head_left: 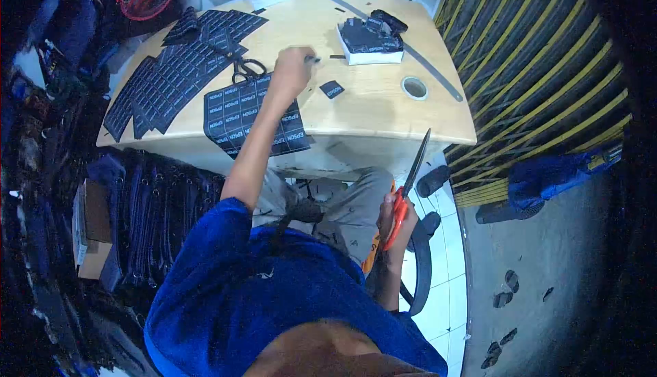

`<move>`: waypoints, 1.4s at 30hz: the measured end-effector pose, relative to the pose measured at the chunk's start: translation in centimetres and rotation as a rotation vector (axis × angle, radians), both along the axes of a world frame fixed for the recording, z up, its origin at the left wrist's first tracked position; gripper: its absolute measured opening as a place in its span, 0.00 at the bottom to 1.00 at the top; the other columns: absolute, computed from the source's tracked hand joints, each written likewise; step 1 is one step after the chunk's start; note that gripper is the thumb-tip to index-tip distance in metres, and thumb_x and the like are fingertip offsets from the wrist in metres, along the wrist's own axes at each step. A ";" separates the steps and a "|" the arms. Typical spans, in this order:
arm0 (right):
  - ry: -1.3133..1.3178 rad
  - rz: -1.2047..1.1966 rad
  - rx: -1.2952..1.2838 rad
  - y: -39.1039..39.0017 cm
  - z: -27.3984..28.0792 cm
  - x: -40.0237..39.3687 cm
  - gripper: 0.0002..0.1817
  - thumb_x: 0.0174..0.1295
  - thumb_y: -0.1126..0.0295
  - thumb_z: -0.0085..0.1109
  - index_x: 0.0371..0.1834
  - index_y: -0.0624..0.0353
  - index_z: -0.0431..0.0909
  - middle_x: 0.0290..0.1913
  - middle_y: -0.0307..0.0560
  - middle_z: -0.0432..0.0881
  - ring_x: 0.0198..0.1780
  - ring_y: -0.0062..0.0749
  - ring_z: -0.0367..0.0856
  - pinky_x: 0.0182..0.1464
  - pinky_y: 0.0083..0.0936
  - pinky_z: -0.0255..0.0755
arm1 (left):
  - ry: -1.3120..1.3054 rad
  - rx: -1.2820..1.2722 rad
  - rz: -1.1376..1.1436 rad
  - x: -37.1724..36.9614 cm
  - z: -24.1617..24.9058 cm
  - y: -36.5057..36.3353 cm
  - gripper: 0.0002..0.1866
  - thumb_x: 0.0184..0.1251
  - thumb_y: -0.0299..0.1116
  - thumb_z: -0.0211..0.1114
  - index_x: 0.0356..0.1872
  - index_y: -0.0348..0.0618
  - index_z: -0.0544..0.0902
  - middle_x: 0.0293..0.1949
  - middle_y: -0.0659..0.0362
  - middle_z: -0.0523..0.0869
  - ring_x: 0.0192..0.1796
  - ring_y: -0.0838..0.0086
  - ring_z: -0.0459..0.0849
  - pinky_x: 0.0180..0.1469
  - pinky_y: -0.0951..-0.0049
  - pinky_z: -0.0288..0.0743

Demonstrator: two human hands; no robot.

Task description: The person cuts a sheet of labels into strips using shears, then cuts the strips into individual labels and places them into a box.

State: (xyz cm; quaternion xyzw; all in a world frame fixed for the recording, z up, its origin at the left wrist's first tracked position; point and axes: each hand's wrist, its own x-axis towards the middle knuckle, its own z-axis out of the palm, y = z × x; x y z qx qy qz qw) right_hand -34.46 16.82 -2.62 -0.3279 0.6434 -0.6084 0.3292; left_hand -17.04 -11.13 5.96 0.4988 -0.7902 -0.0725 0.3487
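Many label sheets (178, 76) on wooden table (383, 113); tiled floor (448, 240).

You sit in a small workshop; a wooden table (383, 113) carries printed black label sheets (171, 79), a tape roll (414, 87) and a box of cut labels (369, 42); stacked goods (147, 219) crowd the floor beside you.

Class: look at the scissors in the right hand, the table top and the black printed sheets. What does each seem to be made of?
Scissors: grey metal blades with a dull sheen; orange handles, probably plastic.
Table top: pale wood or laminate, smooth and matte; the grain is too faint to tell which.
Sheets: thin, flexible black material printed with white EPSON labels, perhaps fabric or vinyl; one overhangs the table edge.
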 end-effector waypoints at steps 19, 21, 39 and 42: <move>0.012 -0.003 0.035 1.2 -1.4 -0.5 0.09 0.59 0.77 0.57 0.25 0.62 0.67 0.24 0.33 0.69 0.28 0.14 0.67 0.32 0.12 0.64 | -0.290 0.150 -0.408 -5.6 -4.7 11.9 0.37 0.65 0.53 0.49 0.60 0.24 0.61 0.67 0.36 0.50 0.71 0.45 0.42 0.70 0.51 0.39; 0.160 0.055 0.000 1.2 1.5 -0.4 0.07 0.58 0.78 0.56 0.27 0.63 0.67 0.27 0.35 0.70 0.31 0.14 0.67 0.36 0.13 0.66 | 0.102 0.421 -0.946 -6.5 -2.6 14.8 0.24 0.68 0.42 0.51 0.56 0.33 0.69 0.63 0.43 0.65 0.67 0.54 0.59 0.68 0.60 0.50; 0.087 0.419 -0.054 -0.9 -1.6 4.8 0.07 0.58 0.73 0.55 0.33 0.62 0.66 0.26 0.36 0.68 0.25 0.16 0.67 0.26 0.13 0.64 | 0.636 0.129 0.602 16.1 -10.7 15.0 0.19 0.54 0.33 0.68 0.46 0.38 0.74 0.40 0.54 0.78 0.46 0.67 0.76 0.48 0.69 0.70; -0.045 0.484 0.063 -2.4 -0.3 6.9 0.10 0.56 0.70 0.58 0.33 0.62 0.66 0.26 0.35 0.68 0.25 0.16 0.66 0.28 0.14 0.64 | 0.942 0.371 0.479 17.9 -14.5 15.1 0.25 0.55 0.37 0.69 0.50 0.37 0.70 0.43 0.53 0.78 0.48 0.71 0.75 0.50 0.71 0.69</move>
